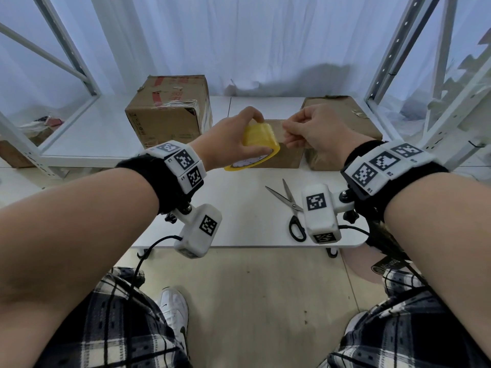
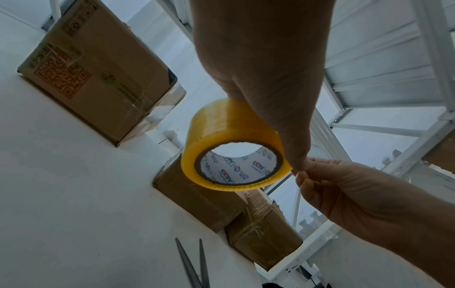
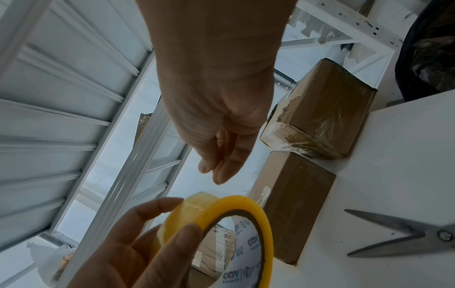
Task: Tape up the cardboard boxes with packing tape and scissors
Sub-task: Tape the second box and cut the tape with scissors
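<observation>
My left hand (image 1: pixel 253 131) holds a yellow roll of packing tape (image 1: pixel 261 146) above the table, fingers over the top and thumb under the rim. Its printed core (image 2: pixel 236 167) faces the left wrist camera. My right hand (image 1: pixel 288 130) is just right of the roll, and its thumb and fingers (image 3: pixel 214 171) pinch the tape's clear loose end. Behind the roll, a small cardboard box (image 1: pixel 284 156) sits on the table. A second box (image 1: pixel 342 115), wrapped in clear tape, lies to its right. Steel scissors (image 1: pixel 288 205) with black handles lie open near the front edge.
A taller cardboard box (image 1: pixel 170 110) with red tape stands at the back left of the white table (image 1: pixel 239 197). White metal shelving frames (image 1: pixel 393 62) flank both sides. More boxes sit on the lower left shelf (image 1: pixel 16 155). White curtains hang behind.
</observation>
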Action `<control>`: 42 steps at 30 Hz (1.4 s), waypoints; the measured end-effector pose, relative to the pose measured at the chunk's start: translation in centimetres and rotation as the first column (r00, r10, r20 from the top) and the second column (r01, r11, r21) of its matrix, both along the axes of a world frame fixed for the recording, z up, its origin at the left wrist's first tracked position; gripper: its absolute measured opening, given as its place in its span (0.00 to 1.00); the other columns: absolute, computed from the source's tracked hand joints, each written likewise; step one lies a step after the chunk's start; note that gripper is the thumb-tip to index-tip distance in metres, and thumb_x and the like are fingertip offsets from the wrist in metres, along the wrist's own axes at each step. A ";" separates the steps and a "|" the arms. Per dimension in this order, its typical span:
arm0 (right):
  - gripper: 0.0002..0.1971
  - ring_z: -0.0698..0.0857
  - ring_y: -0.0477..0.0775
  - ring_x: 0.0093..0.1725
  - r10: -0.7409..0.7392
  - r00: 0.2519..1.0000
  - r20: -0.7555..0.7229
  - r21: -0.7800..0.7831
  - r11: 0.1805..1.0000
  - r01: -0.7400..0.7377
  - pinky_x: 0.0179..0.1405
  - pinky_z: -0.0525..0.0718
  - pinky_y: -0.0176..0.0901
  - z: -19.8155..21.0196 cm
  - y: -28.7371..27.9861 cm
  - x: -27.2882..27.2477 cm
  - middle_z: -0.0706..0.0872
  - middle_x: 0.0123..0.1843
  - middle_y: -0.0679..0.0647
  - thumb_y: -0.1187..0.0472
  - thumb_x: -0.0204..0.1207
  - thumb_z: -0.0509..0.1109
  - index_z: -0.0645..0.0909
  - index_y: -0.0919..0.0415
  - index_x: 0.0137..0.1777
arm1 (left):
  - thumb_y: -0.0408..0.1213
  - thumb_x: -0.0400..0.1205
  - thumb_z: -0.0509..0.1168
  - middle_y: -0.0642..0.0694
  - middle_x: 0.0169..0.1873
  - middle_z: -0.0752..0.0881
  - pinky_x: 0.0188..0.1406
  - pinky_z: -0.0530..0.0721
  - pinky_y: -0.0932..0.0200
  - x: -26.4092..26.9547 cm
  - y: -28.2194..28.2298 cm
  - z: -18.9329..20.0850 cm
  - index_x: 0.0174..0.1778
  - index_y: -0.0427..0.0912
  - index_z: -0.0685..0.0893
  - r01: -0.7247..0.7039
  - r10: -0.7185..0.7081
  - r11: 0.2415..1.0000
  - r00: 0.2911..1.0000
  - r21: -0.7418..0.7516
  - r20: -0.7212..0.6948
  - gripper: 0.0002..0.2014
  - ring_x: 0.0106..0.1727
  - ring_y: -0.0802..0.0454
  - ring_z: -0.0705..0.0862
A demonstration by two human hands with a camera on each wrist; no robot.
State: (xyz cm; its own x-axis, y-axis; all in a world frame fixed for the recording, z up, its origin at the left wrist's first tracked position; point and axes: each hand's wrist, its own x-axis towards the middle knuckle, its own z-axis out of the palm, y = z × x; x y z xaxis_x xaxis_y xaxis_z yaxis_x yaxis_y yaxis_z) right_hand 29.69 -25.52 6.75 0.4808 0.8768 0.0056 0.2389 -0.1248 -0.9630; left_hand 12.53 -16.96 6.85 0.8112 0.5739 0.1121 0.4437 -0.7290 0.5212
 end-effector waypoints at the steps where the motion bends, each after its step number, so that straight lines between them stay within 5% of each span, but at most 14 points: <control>1: 0.05 0.85 0.48 0.28 -0.005 1.000 -0.006 0.013 1.000 0.005 0.31 0.86 0.36 0.0 0.0 0.0 0.84 0.34 0.60 0.67 0.79 0.71 0.79 0.67 0.43 | 0.53 0.76 0.71 0.49 0.53 0.76 0.35 0.76 0.67 0.0 0.1 0.0 0.70 0.48 0.69 -0.007 0.007 1.000 1.000 -0.003 0.008 0.30 0.50 0.49 0.79; 6: 0.05 0.85 0.50 0.38 -0.003 0.997 0.079 -0.019 1.000 0.005 0.37 0.89 0.39 0.2 0.2 -0.3 0.85 0.41 0.58 0.64 0.79 0.72 0.79 0.65 0.50 | 0.50 0.77 0.71 0.50 0.51 0.77 0.37 0.77 0.69 0.0 0.4 0.0 0.73 0.48 0.68 -0.027 0.029 0.998 0.998 -0.049 0.049 0.31 0.48 0.51 0.80; 9: 0.10 0.87 0.54 0.52 0.056 0.998 0.016 -0.101 0.993 -0.054 0.52 0.89 0.47 -0.1 0.5 -0.6 0.85 0.54 0.58 0.59 0.77 0.75 0.76 0.57 0.51 | 0.48 0.78 0.71 0.48 0.56 0.78 0.50 0.82 0.62 -0.1 0.5 0.1 0.78 0.46 0.65 -0.036 0.046 0.992 0.996 -0.119 0.080 0.34 0.54 0.51 0.81; 12: 0.17 0.87 0.55 0.54 0.085 0.994 -0.075 -0.117 0.989 -0.094 0.56 0.88 0.47 -0.1 0.6 -1.2 0.83 0.59 0.61 0.62 0.74 0.77 0.73 0.58 0.57 | 0.49 0.78 0.71 0.43 0.65 0.78 0.61 0.79 0.56 -0.1 0.6 0.1 0.78 0.44 0.67 -0.047 0.051 0.997 0.997 -0.061 0.058 0.34 0.62 0.48 0.79; 23: 0.30 0.84 0.59 0.61 0.057 0.994 0.096 -0.138 0.989 -0.043 0.66 0.81 0.57 -0.1 0.8 -1.3 0.84 0.59 0.61 0.56 0.60 0.86 0.75 0.56 0.59 | 0.49 0.78 0.71 0.44 0.63 0.79 0.52 0.72 0.64 0.3 0.3 0.2 0.74 0.42 0.71 -0.037 0.036 0.999 0.998 0.014 0.050 0.31 0.56 0.55 0.76; 31: 0.36 0.82 0.59 0.62 0.125 0.990 0.058 -0.201 0.973 -0.111 0.67 0.81 0.55 0.4 0.2 -0.5 0.83 0.60 0.60 0.51 0.47 0.89 0.75 0.53 0.54 | 0.48 0.77 0.72 0.44 0.65 0.79 0.54 0.71 0.65 0.5 -0.2 0.0 0.74 0.41 0.72 0.007 -0.009 0.997 1.000 0.073 0.023 0.31 0.57 0.57 0.74; 35: 0.28 0.83 0.50 0.51 0.143 0.987 -0.070 -0.168 0.974 -0.153 0.56 0.86 0.40 0.4 0.0 -0.2 0.80 0.50 0.55 0.66 0.62 0.83 0.73 0.62 0.59 | 0.48 0.77 0.73 0.44 0.62 0.80 0.53 0.73 0.64 0.7 -0.3 -0.1 0.73 0.41 0.73 0.006 -0.007 1.000 0.999 0.028 0.050 0.31 0.56 0.55 0.76; 42: 0.27 0.81 0.60 0.64 0.121 0.991 0.060 -0.209 0.972 -0.106 0.68 0.79 0.55 -0.6 0.5 -0.8 0.82 0.62 0.63 0.59 0.62 0.85 0.74 0.56 0.57 | 0.49 0.78 0.72 0.43 0.65 0.80 0.55 0.73 0.63 0.6 -0.1 -0.5 0.75 0.41 0.71 -0.010 0.010 0.999 1.000 0.042 -0.008 0.32 0.58 0.53 0.77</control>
